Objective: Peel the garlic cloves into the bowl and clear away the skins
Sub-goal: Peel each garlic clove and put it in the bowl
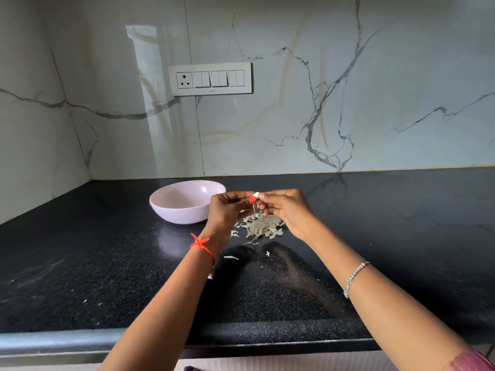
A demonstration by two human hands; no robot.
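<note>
Garlic clove [256,194] up between both hands on the head view, pinched at the fingertips above the black counter [401,236]. Left hand [227,210] grips it from the nine o'clock side, red-nailed thumb on it; right hand [286,210] pinches from three o'clock. A thin strip of skin [253,210] dangles towards six o'clock, right over the heap of skins [263,226] lying on the counter just under the hands. Pale bowl [176,214] sits at ten o'clock from the hands, close by; its inside is too washed out to tell whether cloves lie in it. Peeling is the step in hand, I'd say, with the clove partly bare. Next move calls for pulling that strip free, then a short carry to ten o'clock and a drop into the bowl. The skins have yet to be gathered.
</note>
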